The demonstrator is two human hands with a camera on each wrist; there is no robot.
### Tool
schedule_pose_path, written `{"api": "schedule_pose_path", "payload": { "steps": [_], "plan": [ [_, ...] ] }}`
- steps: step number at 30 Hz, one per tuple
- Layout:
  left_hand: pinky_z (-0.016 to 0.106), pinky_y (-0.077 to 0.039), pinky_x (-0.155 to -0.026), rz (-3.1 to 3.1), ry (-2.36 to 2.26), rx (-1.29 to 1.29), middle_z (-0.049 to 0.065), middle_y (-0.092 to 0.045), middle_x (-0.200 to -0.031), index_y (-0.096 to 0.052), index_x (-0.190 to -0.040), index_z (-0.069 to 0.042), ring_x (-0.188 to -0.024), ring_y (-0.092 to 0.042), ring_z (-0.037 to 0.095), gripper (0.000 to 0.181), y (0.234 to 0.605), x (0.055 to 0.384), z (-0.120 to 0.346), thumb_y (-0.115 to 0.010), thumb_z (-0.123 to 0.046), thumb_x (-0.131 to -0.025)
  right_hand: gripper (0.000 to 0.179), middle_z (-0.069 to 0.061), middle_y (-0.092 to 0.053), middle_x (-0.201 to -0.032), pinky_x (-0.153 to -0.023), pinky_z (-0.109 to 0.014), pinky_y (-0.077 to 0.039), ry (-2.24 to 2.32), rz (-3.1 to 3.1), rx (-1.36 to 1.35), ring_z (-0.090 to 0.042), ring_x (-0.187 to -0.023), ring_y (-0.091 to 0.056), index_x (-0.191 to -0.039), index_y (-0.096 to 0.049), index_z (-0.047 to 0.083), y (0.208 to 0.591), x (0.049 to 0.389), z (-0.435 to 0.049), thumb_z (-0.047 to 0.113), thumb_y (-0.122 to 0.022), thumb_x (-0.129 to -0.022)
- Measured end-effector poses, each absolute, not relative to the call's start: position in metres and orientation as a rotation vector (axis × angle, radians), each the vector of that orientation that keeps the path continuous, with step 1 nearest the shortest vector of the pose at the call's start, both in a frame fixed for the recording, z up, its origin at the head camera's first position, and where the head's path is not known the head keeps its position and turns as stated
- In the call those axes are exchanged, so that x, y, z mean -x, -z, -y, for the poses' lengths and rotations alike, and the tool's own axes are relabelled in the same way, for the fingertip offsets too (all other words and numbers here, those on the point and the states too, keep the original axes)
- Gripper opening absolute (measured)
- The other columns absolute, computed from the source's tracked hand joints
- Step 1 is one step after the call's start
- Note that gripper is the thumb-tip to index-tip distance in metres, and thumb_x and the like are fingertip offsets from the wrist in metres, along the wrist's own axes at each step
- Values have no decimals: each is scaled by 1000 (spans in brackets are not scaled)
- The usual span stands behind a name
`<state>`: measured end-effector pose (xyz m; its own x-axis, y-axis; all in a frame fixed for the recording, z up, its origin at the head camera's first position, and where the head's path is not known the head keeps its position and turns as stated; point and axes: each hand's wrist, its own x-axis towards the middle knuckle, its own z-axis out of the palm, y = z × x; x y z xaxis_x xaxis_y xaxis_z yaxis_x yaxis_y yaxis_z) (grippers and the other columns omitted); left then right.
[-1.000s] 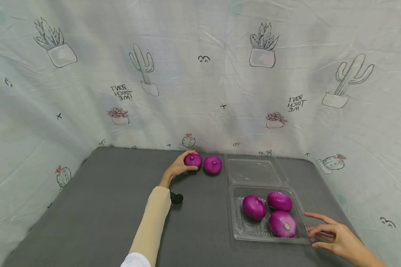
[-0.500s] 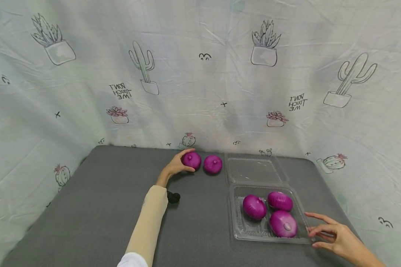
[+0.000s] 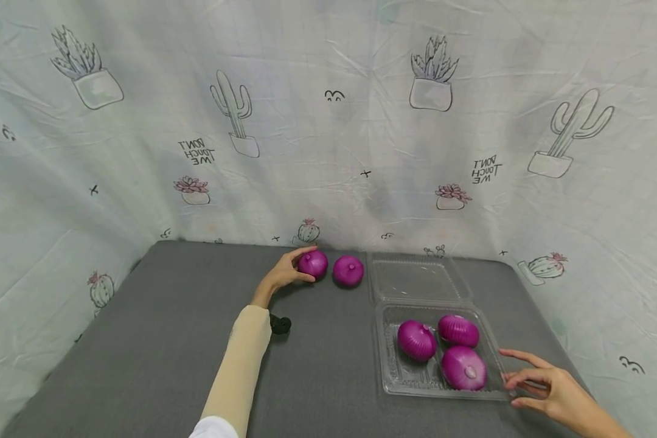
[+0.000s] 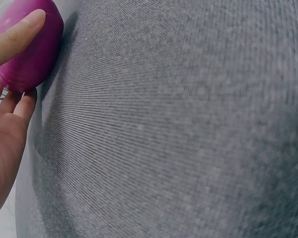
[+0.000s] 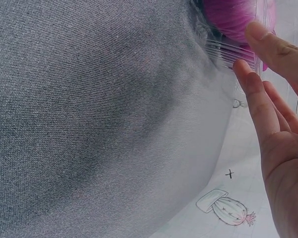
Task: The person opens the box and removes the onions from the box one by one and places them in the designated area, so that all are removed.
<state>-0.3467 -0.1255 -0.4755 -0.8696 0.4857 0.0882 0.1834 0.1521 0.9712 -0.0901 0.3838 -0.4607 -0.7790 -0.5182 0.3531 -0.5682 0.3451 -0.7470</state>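
At the back of the table, my left hand grips a purple-red onion, thumb on the near side and fingers round the far side. The left wrist view has the thumb across this onion and fingertips under its edge; whether it touches the table I cannot tell. Just to its right sits a second onion. A clear plastic clamshell box lies open at the right, with three onions in its base. Beside the box's right wall, my right hand rests its fairly straight fingertips against the edge.
The box's lid lies folded back toward the rear on the grey tabletop. A pale curtain with cactus drawings hangs behind and at both sides. The dark wrist camera shows under the left forearm.
My left hand and its onion have shifted slightly left, widening the gap to the neighbouring onion. The right hand, the box and its onions stay put.
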Motion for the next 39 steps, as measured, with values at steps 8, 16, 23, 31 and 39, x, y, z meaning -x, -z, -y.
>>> {"api": "schedule_pose_path", "payload": {
  "steps": [8, 16, 23, 31, 39],
  "plan": [
    [52, -36, -104, -2228, -1788, -649, 19, -36, -149, -39, -144, 1, -133, -38, 37, 83, 496, 358, 126, -76, 13, -72, 31, 15, -43, -141, -74, -19, -53, -1459, 2531, -1015, 1, -105, -60, -92, -69, 2, 461, 90, -383, -14, -76, -66],
    [48, -28, -110, -2197, -1828, -660, 18, -33, -151, -38, -145, 0, -138, -31, 31, 81, 496, 357, 131, -76, 9, -75, 30, 15, -44, -141, -74, -21, -54, -1520, 2521, -1026, -1, -105, -61, -93, -69, -1, 460, 91, -383, -15, -75, -67],
    [44, -28, -111, -2153, -1847, -682, 15, -33, -152, -37, -146, -1, -140, -29, 27, 79, 498, 356, 137, -75, 7, -78, 29, 15, -44, -141, -74, -21, -54, -1522, 2518, -1035, -1, -106, -61, -92, -69, -1, 460, 91, -382, -14, -75, -67],
    [50, -23, -112, -2161, -1883, -733, 14, -35, -151, -37, -146, -1, -141, -28, 29, 75, 499, 352, 148, -74, 0, -81, 30, 15, -44, -141, -74, -21, -54, -1522, 2519, -1021, -1, -105, -61, -93, -69, -1, 461, 90, -382, -15, -75, -67],
    [50, -32, -108, -2315, -1859, -577, 14, -36, -150, -44, -143, -5, -138, -32, 33, 61, 481, 334, 158, -70, -12, -88, 32, 15, -44, -140, -73, -21, -54, -1499, 2517, -1018, -1, -105, -61, -93, -69, 0, 462, 89, -383, -16, -75, -66]
  ]
}}
